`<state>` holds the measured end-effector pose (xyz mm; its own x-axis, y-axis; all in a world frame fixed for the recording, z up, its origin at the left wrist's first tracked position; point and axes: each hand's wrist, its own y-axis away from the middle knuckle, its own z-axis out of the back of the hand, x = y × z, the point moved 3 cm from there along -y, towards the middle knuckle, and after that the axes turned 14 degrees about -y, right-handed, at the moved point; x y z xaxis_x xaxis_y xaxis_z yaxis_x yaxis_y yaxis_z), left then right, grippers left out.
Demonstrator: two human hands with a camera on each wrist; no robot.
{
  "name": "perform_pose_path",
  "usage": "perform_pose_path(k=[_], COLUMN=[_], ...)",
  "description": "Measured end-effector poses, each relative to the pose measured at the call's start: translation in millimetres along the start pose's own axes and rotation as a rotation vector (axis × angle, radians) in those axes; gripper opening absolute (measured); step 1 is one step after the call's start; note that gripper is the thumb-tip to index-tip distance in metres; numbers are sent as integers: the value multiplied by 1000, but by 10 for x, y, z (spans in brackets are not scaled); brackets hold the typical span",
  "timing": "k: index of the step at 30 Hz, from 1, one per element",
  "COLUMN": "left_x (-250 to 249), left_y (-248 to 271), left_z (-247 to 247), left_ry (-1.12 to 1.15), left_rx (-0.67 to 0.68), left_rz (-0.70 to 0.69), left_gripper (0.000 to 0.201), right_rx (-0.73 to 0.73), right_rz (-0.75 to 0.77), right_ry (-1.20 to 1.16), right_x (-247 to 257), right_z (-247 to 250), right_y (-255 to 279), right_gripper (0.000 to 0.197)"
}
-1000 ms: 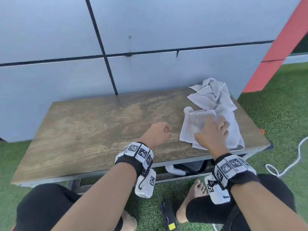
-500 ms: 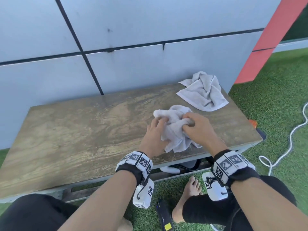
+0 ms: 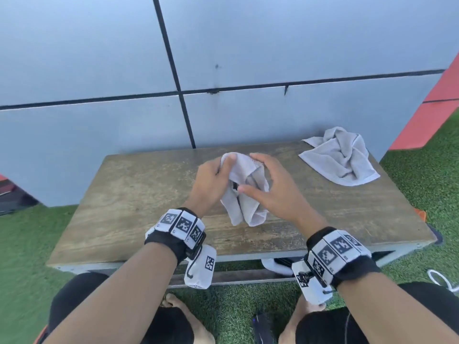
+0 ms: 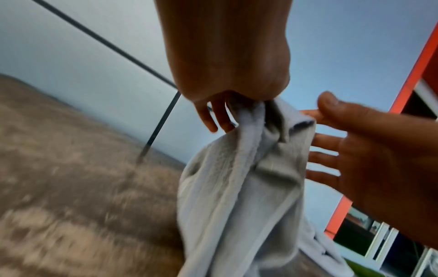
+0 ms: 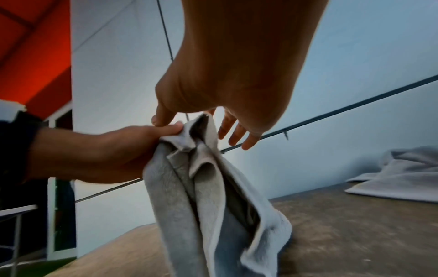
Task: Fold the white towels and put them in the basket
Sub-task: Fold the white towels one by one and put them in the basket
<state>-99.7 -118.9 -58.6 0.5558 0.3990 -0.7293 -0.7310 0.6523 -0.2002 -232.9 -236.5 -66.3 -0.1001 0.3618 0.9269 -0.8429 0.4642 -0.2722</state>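
Note:
A crumpled white towel (image 3: 244, 194) hangs above the middle of the wooden table (image 3: 129, 202). My left hand (image 3: 211, 180) pinches its top edge and holds it up; the left wrist view shows the cloth (image 4: 237, 196) hanging from the curled fingers. My right hand (image 3: 270, 187) is beside the towel with fingers spread and straight, touching its right side; in the right wrist view its fingers (image 5: 234, 131) reach past the towel (image 5: 208, 196). A second white towel (image 3: 340, 157) lies bunched at the table's far right corner. No basket is in view.
A grey panelled wall (image 3: 273, 45) stands right behind the table. Green artificial turf (image 3: 22, 256) surrounds it. A white cord (image 3: 442, 279) lies on the grass at the right. A white object (image 3: 275, 265) sits under the table's front edge, near my bare feet.
The towel came off the right-hand pile to the table's middle and is now lifted. The left hand took hold of its top; the right hand let go and spread its fingers.

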Motion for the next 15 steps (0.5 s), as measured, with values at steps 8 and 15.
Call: perform_pose_path(k=[8, 15], left_x=[-68, 131], left_y=[20, 44], left_z=[395, 500], left_ry=[-31, -155], left_rx=[284, 84], left_rz=[-125, -42], left_gripper=[28, 41], right_rx=[-117, -261], right_rz=[173, 29], right_ry=[52, 84], right_x=[341, 351], right_z=[-203, -50], right_y=[-225, -219], right_gripper=[11, 16])
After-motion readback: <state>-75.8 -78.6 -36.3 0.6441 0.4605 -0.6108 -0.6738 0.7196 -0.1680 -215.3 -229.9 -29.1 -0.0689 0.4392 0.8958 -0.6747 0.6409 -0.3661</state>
